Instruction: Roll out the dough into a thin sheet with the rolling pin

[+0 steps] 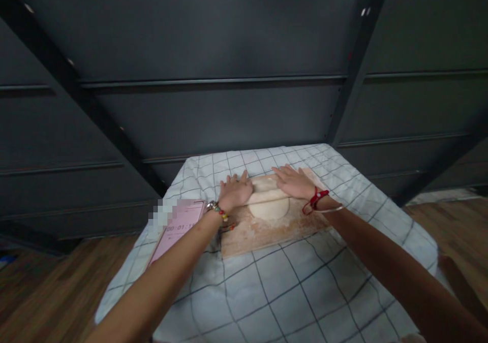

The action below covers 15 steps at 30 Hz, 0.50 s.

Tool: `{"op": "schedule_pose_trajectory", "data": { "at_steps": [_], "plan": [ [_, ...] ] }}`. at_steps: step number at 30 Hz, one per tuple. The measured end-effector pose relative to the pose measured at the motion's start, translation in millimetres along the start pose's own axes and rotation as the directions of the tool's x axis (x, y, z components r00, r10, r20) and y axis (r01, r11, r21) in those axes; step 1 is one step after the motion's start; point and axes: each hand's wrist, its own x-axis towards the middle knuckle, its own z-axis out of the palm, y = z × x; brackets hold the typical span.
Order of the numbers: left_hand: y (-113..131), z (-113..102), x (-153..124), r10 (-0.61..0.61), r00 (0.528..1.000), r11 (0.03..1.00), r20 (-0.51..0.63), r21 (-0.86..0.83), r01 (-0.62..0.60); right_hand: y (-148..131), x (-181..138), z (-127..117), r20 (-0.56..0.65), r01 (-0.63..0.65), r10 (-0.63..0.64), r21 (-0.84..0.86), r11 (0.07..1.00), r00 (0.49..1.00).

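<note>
Dough [269, 208] lies as a flattened round on a floured wooden board [267, 231], which sits on a table under a checked cloth [290, 292]. Both palms press flat on a rolling pin [267, 197] that crosses the far half of the round: the left hand [235, 190] on its left end, the right hand [294, 181] on its right end. On each hand the fingers are stretched forward and lie close together, gripping nothing. Beaded bracelets sit on the left wrist, a red cord on the right. A pink phone [177, 228] showing a running timer lies just beside the board's left edge. Judging by this, rolling-out is the step in hand, with the pin near the far end of a stroke. A further stroke calls for even pressure from both palms, so the round thins evenly and stays on the board.
</note>
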Motion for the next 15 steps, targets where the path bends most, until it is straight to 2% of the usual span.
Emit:
{"op": "schedule_pose_trajectory", "data": {
  "at_steps": [3, 8, 12, 15],
  "plan": [
    [0, -1, -2, 0.060, 0.997, 0.998, -0.045, 0.021, -0.059, -6, 4, 1, -0.063, -0.008, 0.008, -0.001, 1.000, 0.998],
    [0, -3, 0, -0.019, 0.999, 1.000, 0.032, 0.015, 0.019, -15, 11, 0, -0.058, -0.024, 0.025, 0.014, 1.000, 0.998],
    [-2, 1, -2, 0.060, 0.997, 0.997, -0.057, 0.053, -0.057, -15, 10, -1, -0.065, 0.029, -0.029, 0.002, 1.000, 0.997],
    [-2, 2, -1, 0.006, 0.999, 0.999, -0.037, 0.040, -0.005, -16, 12, -2, -0.062, 0.027, -0.027, 0.009, 1.000, 0.998]
  ]
}}
